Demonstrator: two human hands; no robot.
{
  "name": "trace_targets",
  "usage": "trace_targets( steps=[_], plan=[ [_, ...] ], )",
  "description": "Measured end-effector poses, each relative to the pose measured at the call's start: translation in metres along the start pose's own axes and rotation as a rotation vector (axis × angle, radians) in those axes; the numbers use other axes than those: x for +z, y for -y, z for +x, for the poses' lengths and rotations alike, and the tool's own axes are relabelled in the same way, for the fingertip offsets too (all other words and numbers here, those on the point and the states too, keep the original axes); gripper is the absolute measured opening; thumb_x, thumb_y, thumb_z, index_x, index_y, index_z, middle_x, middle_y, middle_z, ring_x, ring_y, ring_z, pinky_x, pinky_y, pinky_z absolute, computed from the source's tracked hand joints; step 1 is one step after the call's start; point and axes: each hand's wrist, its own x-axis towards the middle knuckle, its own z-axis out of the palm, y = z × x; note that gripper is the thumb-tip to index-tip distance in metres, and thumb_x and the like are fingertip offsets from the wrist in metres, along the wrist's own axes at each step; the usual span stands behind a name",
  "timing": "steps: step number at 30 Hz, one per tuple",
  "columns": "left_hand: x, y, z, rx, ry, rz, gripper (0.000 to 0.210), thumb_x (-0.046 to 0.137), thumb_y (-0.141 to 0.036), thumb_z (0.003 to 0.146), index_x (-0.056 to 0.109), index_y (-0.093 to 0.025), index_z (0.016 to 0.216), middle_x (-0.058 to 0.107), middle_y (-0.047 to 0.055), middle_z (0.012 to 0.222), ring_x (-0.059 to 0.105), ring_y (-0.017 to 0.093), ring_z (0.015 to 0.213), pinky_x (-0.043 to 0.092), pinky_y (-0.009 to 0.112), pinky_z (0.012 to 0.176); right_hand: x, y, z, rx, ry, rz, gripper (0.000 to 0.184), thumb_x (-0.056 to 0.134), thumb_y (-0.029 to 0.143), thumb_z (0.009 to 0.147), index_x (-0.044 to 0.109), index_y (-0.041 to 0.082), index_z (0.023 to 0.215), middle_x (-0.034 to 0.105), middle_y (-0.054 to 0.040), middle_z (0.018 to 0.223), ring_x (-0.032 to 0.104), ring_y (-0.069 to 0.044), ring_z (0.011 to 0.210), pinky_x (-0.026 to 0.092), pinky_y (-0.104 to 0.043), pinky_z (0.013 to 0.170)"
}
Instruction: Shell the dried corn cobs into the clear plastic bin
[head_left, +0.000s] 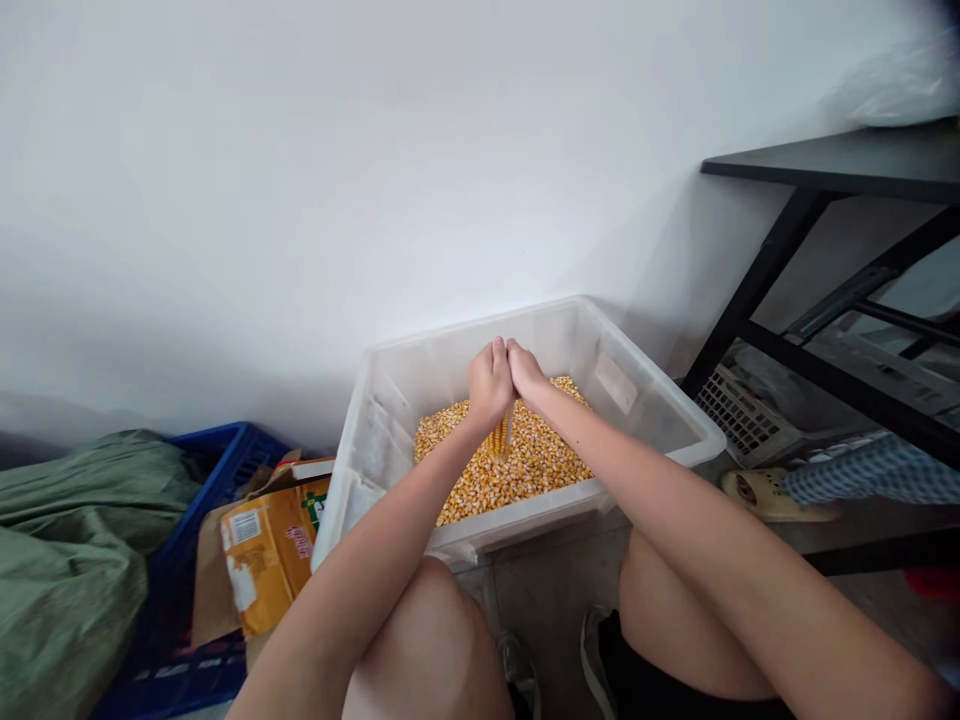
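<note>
Over a translucent plastic bin [521,520], my left hand [490,380] and my right hand [526,370] are pressed together side by side, fingers closed in a cupped shape. Loose yellow corn kernels [480,490] cover the bin's floor. Just under my hands hangs a yellow, streaked column of corn [499,437], which looks like kernels dropping from between them. My palms and most of my fingers are hidden from this angle. Both hands are above the kernel bed, inside the bin's rim.
Left of the bin are a torn yellow carton [274,550] and a blue crate [225,470] with green cloth [67,540]. A black-framed table [832,165] stands right, with a white basket [742,415] beneath. Another person's foot in a clog [776,497] is nearby.
</note>
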Motion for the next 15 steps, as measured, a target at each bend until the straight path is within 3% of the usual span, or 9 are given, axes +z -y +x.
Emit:
trace_targets(
  steps=[3, 6, 9, 11, 15],
  plan=[
    [-0.002, 0.001, 0.006, -0.083, -0.042, -0.084, 0.043, 0.051, -0.044, 0.09, 0.051, -0.017, 0.056, 0.049, 0.001, 0.055, 0.042, 0.014, 0.057, 0.032, 0.026, 0.06, -0.003, 0.0, 0.0, -0.062, -0.054, -0.068, 0.048, 0.028, 0.044, 0.094, 0.068, 0.017, 0.087, 0.07, -0.0101, 0.088, 0.062, -0.024, 0.095, 0.044, -0.032, 0.085],
    [-0.005, 0.003, 0.013, -0.223, -0.052, -0.186, 0.045, 0.051, -0.047, 0.089, 0.053, -0.016, 0.056, 0.049, 0.001, 0.053, 0.044, 0.014, 0.054, 0.036, 0.026, 0.058, -0.005, -0.001, 0.001, -0.14, -0.016, -0.063, 0.045, 0.032, 0.044, 0.093, 0.064, 0.017, 0.077, 0.066, -0.0085, 0.074, 0.061, -0.023, 0.083, 0.045, -0.031, 0.08],
    [-0.007, 0.007, 0.018, -0.404, 0.014, -0.28, 0.049, 0.043, -0.054, 0.09, 0.054, -0.017, 0.059, 0.047, 0.001, 0.05, 0.048, 0.015, 0.049, 0.041, 0.029, 0.056, -0.009, -0.005, 0.003, -0.044, 0.188, 0.121, 0.04, 0.032, 0.045, 0.093, 0.056, 0.019, 0.073, 0.053, -0.0019, 0.056, 0.054, -0.018, 0.057, 0.046, -0.03, 0.064],
    [-0.008, 0.011, 0.02, -0.477, 0.025, -0.294, 0.05, 0.04, -0.057, 0.089, 0.054, -0.017, 0.061, 0.048, 0.001, 0.05, 0.049, 0.016, 0.048, 0.042, 0.03, 0.055, -0.013, -0.007, 0.003, 0.065, 0.312, 0.234, 0.036, 0.034, 0.043, 0.093, 0.053, 0.019, 0.076, 0.05, 0.0003, 0.055, 0.05, -0.015, 0.051, 0.046, -0.029, 0.059],
    [-0.016, 0.017, 0.027, -0.539, -0.144, -0.323, 0.043, 0.04, -0.058, 0.087, 0.052, -0.019, 0.072, 0.048, 0.0, 0.053, 0.051, 0.016, 0.048, 0.042, 0.028, 0.052, -0.019, -0.004, -0.004, 0.176, 0.274, 0.096, 0.044, 0.031, 0.049, 0.096, 0.057, 0.015, 0.085, 0.063, -0.0076, 0.074, 0.059, -0.017, 0.065, 0.048, -0.03, 0.065]
  ],
)
